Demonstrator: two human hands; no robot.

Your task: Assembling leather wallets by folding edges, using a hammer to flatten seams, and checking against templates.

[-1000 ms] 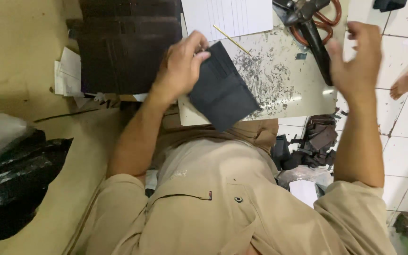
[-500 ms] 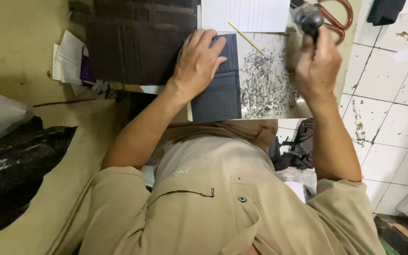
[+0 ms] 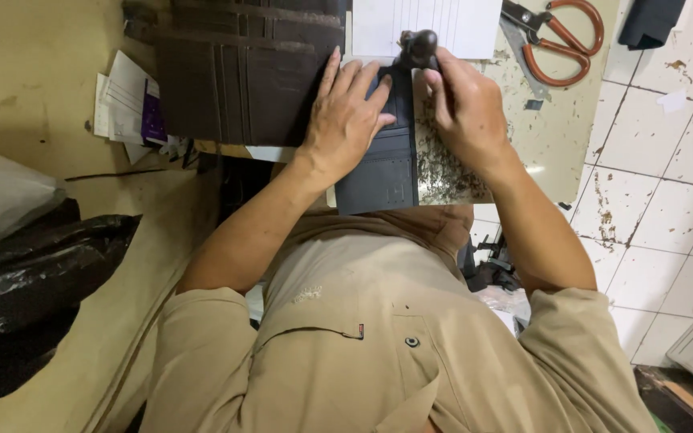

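On the dark leather piece (image 3: 382, 172), the left hand (image 3: 346, 120) lies flat, fingers spread, while the right hand (image 3: 463, 104) grips a round-headed tool (image 3: 417, 46).

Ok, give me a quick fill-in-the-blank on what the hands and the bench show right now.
1. The left hand lies flat on the dark ____ leather piece.
2. The right hand grips a tool with a dark round ____.
3. The scissors have ____ handles.
4. The floor tiles are ____.

Missing words: blue; knob; orange; white
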